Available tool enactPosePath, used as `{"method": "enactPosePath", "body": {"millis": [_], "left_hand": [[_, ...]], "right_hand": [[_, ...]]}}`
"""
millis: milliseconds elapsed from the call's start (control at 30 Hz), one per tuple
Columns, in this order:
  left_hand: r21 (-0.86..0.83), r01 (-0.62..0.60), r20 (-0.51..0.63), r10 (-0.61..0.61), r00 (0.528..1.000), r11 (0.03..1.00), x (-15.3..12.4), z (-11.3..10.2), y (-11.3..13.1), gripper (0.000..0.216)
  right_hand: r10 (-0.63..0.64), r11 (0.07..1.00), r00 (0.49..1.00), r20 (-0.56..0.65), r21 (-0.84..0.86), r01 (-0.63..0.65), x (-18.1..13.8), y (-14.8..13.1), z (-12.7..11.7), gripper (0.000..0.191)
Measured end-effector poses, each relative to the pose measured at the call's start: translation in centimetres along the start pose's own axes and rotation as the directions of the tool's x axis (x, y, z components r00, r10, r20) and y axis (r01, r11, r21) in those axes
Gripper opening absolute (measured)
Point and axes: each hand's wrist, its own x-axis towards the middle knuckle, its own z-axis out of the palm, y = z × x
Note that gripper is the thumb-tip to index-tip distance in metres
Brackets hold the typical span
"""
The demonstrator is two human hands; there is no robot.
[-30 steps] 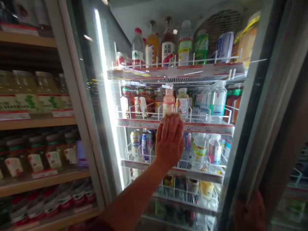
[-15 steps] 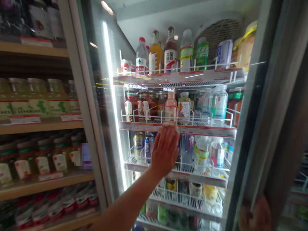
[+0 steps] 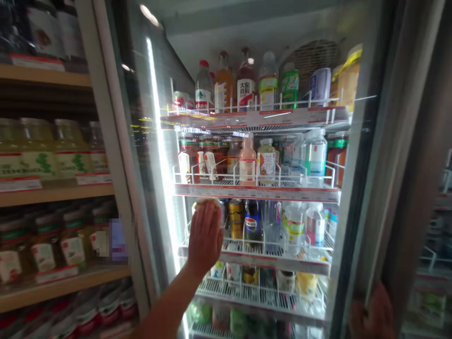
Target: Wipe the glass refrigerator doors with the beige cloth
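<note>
My left hand (image 3: 206,235) lies against the glass door (image 3: 247,28) of a lit drinks fridge, fingers together and extended. A pale cloth (image 3: 208,201) shows just past the fingertips, pressed to the glass; most of it is hidden under the hand. Behind the glass at that height are a gold can (image 3: 235,219) and a dark bottle with a blue label (image 3: 252,221). At the lower right, my right hand (image 3: 374,313) has its fingers curled around the edge of the metal door frame (image 3: 384,226); it is blurred and partly cut off.
Wire-fronted shelves (image 3: 254,192) in the fridge hold bottles and cans. On the left stands an open wooden shelf unit (image 3: 56,194) with rows of jars and bottles. A bright light strip (image 3: 158,122) runs down the fridge's left side.
My left hand has moved left and slightly down across the glass with the cloth, uncovering the gold can and dark bottle. My right hand stays at the door frame. The view has shifted slightly.
</note>
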Motion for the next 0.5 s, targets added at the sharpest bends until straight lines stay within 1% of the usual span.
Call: {"method": "enactPosePath", "body": {"millis": [33,67,100,200,233,267,300,333,400,467,500], "left_hand": [[0.012,-0.034,0.023,0.034,0.999,0.999,-0.4,-0.2,-0.4,0.067],[0.025,-0.049,0.034,0.048,0.998,0.998,-0.3,-0.5,-1.2,0.067],[0.045,-0.037,0.026,0.035,0.999,0.998,0.3,-0.9,-2.4,0.066],[0.098,0.083,-0.053,-0.078,0.996,0.992,2.7,-2.0,-6.6,0.063],[0.112,0.125,-0.074,-0.117,0.99,0.986,3.0,-2.2,-7.4,0.062],[0.122,0.16,-0.09,-0.149,0.985,0.98,2.8,-2.3,-7.6,0.061],[0.125,0.192,-0.098,-0.18,0.979,0.973,2.1,-2.2,-7.3,0.061],[0.116,0.216,-0.1,-0.205,0.974,0.969,0.9,-2.0,-6.5,0.061],[0.083,0.23,-0.075,-0.224,0.972,0.97,-1.9,-1.6,-4.2,0.064],[0.065,0.12,-0.009,-0.12,0.993,0.991,-3.7,-1.2,-2.6,0.067],[0.069,0.063,0.012,-0.064,0.998,0.996,-3.9,-1.2,-2.4,0.068]], "right_hand": [[-0.002,1.0,1.0,-0.005,-0.006,0.002,0.0,0.1,0.0,0.093],[-0.012,1.0,1.0,-0.007,-0.013,0.012,-0.1,0.2,0.1,0.092],[-0.029,0.999,1.0,-0.011,-0.021,0.029,0.0,0.3,0.1,0.092],[-0.086,0.995,0.996,-0.034,-0.052,0.085,0.1,0.3,0.2,0.09],[-0.091,0.994,0.995,-0.039,-0.059,0.089,0.2,0.3,0.2,0.087],[-0.091,0.994,0.995,-0.038,-0.065,0.088,0.3,0.2,0.2,0.084],[-0.095,0.993,0.994,-0.044,-0.074,0.092,0.4,0.1,0.2,0.081],[-0.106,0.991,0.993,-0.052,-0.087,0.101,0.5,0.0,0.1,0.078],[-0.133,0.986,0.99,-0.048,-0.104,0.128,0.6,-0.1,0.1,0.076],[-0.149,0.983,0.988,-0.049,-0.115,0.142,0.7,-0.2,0.0,0.076],[-0.15,0.982,0.988,-0.043,-0.118,0.144,0.6,-0.3,0.0,0.076]]}}
